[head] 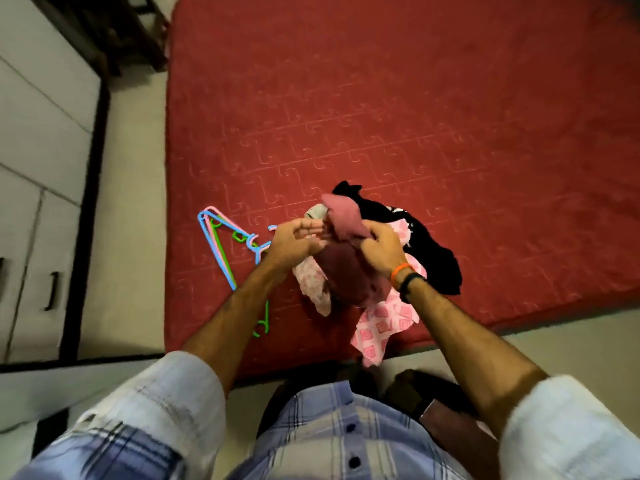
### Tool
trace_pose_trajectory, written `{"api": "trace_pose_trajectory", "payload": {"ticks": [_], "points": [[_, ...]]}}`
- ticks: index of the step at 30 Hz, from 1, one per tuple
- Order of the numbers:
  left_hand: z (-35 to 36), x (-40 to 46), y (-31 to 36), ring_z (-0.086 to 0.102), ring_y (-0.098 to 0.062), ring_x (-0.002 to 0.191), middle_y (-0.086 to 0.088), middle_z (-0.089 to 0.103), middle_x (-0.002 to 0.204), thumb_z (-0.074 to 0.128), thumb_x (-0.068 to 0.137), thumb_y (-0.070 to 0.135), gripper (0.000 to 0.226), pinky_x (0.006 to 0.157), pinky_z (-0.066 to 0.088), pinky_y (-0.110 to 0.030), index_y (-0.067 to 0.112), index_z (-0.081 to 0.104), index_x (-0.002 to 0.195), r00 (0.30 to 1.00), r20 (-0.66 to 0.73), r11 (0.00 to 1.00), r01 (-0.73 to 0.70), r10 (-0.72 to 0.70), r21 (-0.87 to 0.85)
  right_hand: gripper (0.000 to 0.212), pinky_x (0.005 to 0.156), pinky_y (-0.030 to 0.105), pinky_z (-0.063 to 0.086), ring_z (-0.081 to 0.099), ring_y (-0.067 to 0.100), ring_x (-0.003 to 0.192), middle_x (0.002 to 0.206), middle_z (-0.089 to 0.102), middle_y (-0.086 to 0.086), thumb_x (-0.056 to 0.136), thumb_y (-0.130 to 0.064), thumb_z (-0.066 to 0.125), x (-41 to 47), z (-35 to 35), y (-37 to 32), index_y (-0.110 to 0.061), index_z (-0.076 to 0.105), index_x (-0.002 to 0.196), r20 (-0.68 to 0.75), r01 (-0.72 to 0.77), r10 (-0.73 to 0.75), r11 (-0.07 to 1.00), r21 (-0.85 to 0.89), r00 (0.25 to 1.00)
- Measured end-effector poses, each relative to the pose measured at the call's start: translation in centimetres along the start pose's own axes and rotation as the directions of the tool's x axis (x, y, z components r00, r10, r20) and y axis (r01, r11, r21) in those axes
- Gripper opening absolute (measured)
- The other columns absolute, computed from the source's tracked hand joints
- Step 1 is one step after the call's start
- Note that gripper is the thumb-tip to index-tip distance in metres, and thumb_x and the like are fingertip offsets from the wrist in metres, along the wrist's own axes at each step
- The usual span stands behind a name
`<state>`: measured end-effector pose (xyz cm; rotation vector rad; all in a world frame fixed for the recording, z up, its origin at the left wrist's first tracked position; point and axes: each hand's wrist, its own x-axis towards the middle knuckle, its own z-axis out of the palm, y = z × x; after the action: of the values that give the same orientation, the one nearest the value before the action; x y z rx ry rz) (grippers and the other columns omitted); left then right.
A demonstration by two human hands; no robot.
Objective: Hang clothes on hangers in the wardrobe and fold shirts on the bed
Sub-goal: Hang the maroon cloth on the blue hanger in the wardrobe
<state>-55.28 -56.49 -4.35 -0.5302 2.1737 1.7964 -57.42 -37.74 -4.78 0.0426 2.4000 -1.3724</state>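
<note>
- The bed [415, 98], under a red patterned cover, spreads out beyond and to both sides of the hands.
- The wardrobe [38, 161], pale doors with dark handles, stands well to the left of the left hand.
- A black garment [433, 251] lies on the bed just right of the right hand.
- A maroon garment [346, 258] is bunched between the two hands, lifted above a pink patterned cloth [384, 323] that trails toward the bed's near edge.
- Plastic hangers [221, 244], blue, pink and green, lie on the bed just left of the left hand.
- The right hand [384, 251], wristbands on its wrist, grips the maroon garment with curled fingers.
- The left hand [294, 240] is held wide, fingers straight, touching the garment's left side.
</note>
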Motion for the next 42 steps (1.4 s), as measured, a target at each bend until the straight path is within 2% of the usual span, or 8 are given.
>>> {"api": "trace_pose_trajectory", "payload": {"ticks": [4, 12, 17, 24, 31, 36, 39, 42], "points": [[-2.0, -4.9, -0.9, 0.062, 0.007, 0.075, -0.008, 0.063, 0.112, 0.08, 0.07, -0.009, 0.06, 0.076, 0.051, -0.012, -0.004, 0.056, 0.125, 0.987, -0.134, 0.993, -0.073, 0.085, 0.09, 0.022, 0.094, 0.041, 0.048, 0.057, 0.017, 0.094, 0.095, 0.067, -0.002, 0.064, -0.013, 0.065, -1.6, 1.8, -3.5, -0.027, 0.072, 0.08, 0.171, 0.088, -0.136, 0.961, 0.263, 0.976], [-7.8, -13.3, -2.7, 0.061, -0.002, 0.078, -0.013, 0.069, 0.1, 0.07, 0.087, -0.001, 0.027, 0.075, 0.05, -0.017, -0.001, 0.065, 0.113, 0.936, -0.324, 0.99, -0.11, 0.134, 0.093, 0.006, 0.097, 0.047, 0.052, 0.067, 0.018, 0.09, 0.097, 0.074, 0.004, 0.083, -0.016, 0.075, -5.9, 7.2, -8.9, -0.018, 0.076, 0.089, 0.422, 0.021, -0.168, 0.943, 0.331, 0.891], [-13.1, -17.7, -4.4, 0.065, -0.017, 0.091, -0.005, 0.073, 0.097, 0.062, 0.077, 0.046, 0.037, 0.092, 0.052, -0.038, 0.02, 0.073, 0.102, 0.811, -0.568, 0.989, -0.145, 0.137, 0.031, 0.031, 0.057, 0.027, 0.056, 0.068, 0.01, 0.072, 0.092, 0.071, 0.002, 0.092, -0.038, 0.063, -8.7, 11.7, -12.7, -0.014, 0.066, 0.112, 0.587, -0.049, -0.216, 0.914, 0.402, 0.78], [-19.8, -23.1, -5.5, 0.059, -0.018, 0.092, -0.01, 0.068, 0.102, 0.055, 0.099, 0.012, 0.018, 0.093, 0.051, -0.047, 0.01, 0.068, 0.111, 0.752, -0.652, 0.981, -0.182, 0.095, -0.068, 0.083, 0.048, 0.035, 0.057, 0.06, 0.019, 0.066, 0.085, 0.06, 0.007, 0.07, -0.002, 0.052, -10.7, 18.2, -14.4, -0.041, 0.03, 0.141, 0.734, 0.015, -0.296, 0.932, 0.362, 0.611], [-23.7, -27.8, -6.2, 0.063, -0.017, 0.097, -0.007, 0.069, 0.106, 0.052, 0.102, 0.011, 0.025, 0.093, 0.052, -0.037, 0.004, 0.065, 0.121, 0.651, -0.758, 0.932, -0.257, -0.029, -0.256, 0.023, 0.053, 0.025, 0.053, 0.057, 0.002, 0.053, 0.07, 0.06, -0.001, 0.081, -0.006, 0.078, -13.1, 25.5, -15.8, -0.019, 0.063, 0.093, 0.693, 0.393, -0.331, 0.916, 0.075, 0.64], [-26.1, -30.2, -7.1, 0.069, -0.018, 0.095, -0.01, 0.07, 0.115, 0.049, 0.103, 0.009, 0.028, 0.106, 0.044, -0.039, -0.001, 0.062, 0.125, 0.544, -0.833, 0.871, -0.357, -0.099, -0.337, 0.064, 0.083, 0.041, 0.055, 0.067, 0.014, 0.082, 0.085, 0.075, -0.006, 0.05, -0.069, 0.08, -11.8, 31.9, -16.4, -0.021, 0.074, 0.092, 0.739, 0.442, -0.321, 0.896, 0.035, 0.593], [-27.9, -31.6, -8.5, 0.068, -0.013, 0.095, -0.007, 0.069, 0.115, 0.05, 0.103, 0.016, 0.029, 0.093, 0.055, -0.034, 0.006, 0.063, 0.127, 0.431, -0.887, 0.871, -0.36, -0.163, -0.335, 0.064, 0.075, 0.04, 0.051, 0.063, 0.022, 0.079, 0.087, 0.07, 0.008, 0.066, -0.055, 0.077, -13.8, 33.1, -19.2, -0.003, 0.068, 0.101, 0.798, 0.363, -0.289, 0.927, 0.095, 0.529], [-28.4, -32.9, -10.3, 0.069, -0.017, 0.099, -0.004, 0.071, 0.114, 0.055, 0.101, 0.031, 0.03, 0.087, 0.057, -0.033, 0.013, 0.065, 0.122, 0.346, -0.906, 0.876, -0.323, -0.242, -0.358, 0.009, 0.066, 0.029, 0.048, 0.06, 0.014, 0.068, 0.078, 0.064, 0.004, 0.095, -0.017, 0.062, -15.5, 34.5, -21.6, -0.008, 0.064, 0.095, 0.836, 0.252, -0.306, 0.945, 0.208, 0.455]]}}
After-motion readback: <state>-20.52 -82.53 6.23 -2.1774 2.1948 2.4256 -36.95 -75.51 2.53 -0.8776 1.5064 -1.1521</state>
